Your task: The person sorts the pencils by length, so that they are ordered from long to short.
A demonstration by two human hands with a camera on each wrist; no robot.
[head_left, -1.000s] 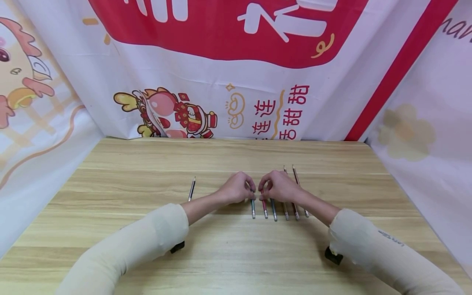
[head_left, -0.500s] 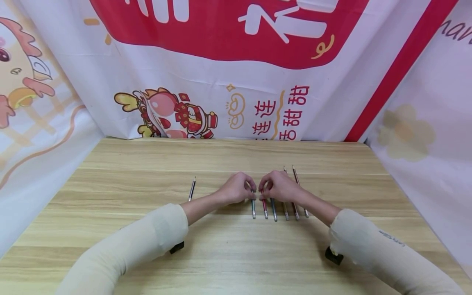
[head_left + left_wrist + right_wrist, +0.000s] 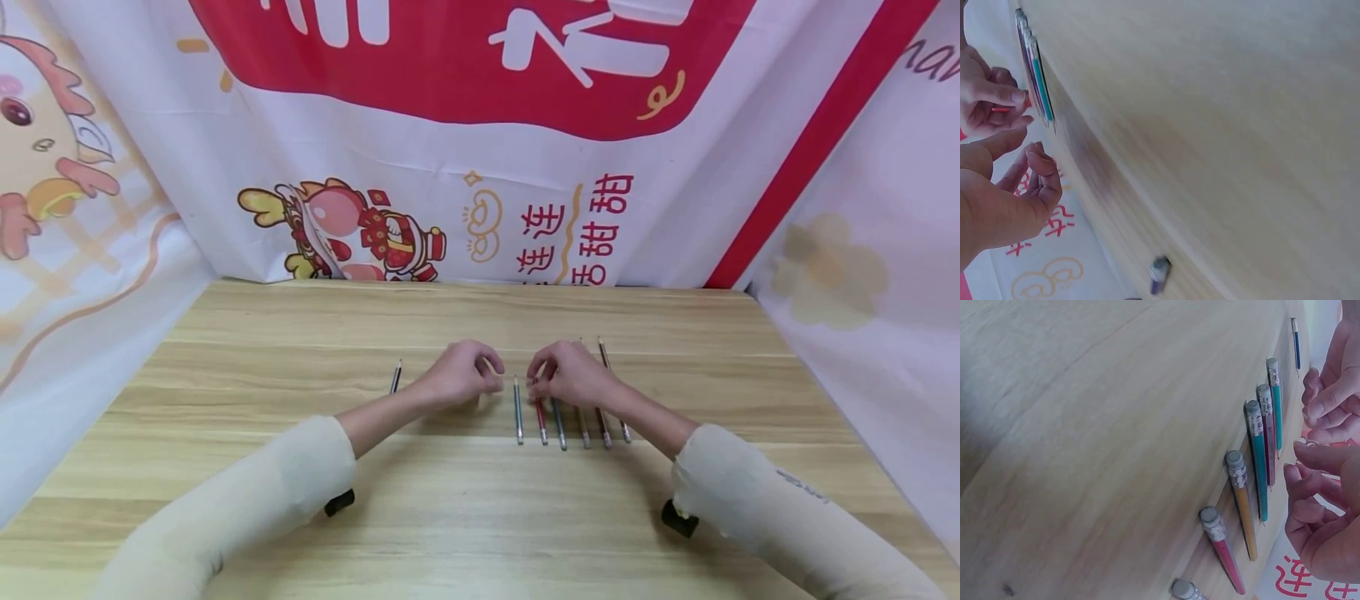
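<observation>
Several pencils lie side by side on the wooden table, eraser ends toward the person. At the row's left end is a green pencil [image 3: 518, 412], with a red pencil [image 3: 542, 423] beside it and a teal pencil [image 3: 1259, 459] after that. My left hand [image 3: 463, 375] hovers left of the green pencil, fingers loosely bent and holding nothing. Over the upper part of the row, my right hand [image 3: 573, 375] has its fingertips near the red pencil's far end. The right wrist view shows its fingers loosely curled, with no pencil between them. This hand hides parts of several pencils in the head view.
A dark blue pencil [image 3: 396, 377] lies apart at the left, partly behind the left forearm. A yellow-brown pencil [image 3: 1242, 509] and a pinkish-red pencil [image 3: 1225, 553] belong to the row's right part. Printed cloth [image 3: 450, 150] walls the table's back and sides.
My left hand has let go of the green pencil and moved left and slightly away from the person, leaving that pencil in the row. The right hand has barely moved.
</observation>
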